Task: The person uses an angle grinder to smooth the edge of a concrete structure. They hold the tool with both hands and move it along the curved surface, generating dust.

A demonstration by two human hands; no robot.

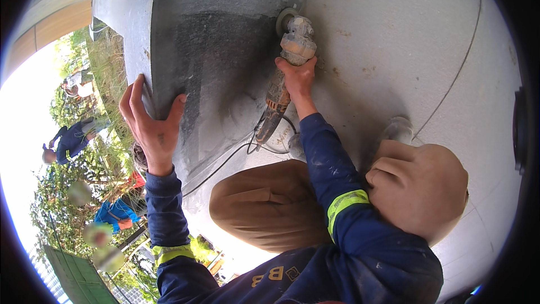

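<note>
My right hand (300,81) is wrapped around a dusty angle grinder (277,97) just behind its head. The grinder's round disc (286,21) meets the grey concrete surface near the corner with the pale floor. A dark cord trails from the tool's rear end. My left hand (151,126) rests on the upright edge of the grey concrete block (205,56), fingers on one face and thumb spread apart on the other. A broad dark patch, rough in texture, covers part of the block's face beside the thumb.
The black cord (208,178) runs across the concrete near my bent knee (270,205). Pale concrete floor (416,39) spreads to the right, crossed by a curved dark line. At left, another person in dark blue (73,142) is among plants, with a blue cloth (115,214) and a green panel (79,276).
</note>
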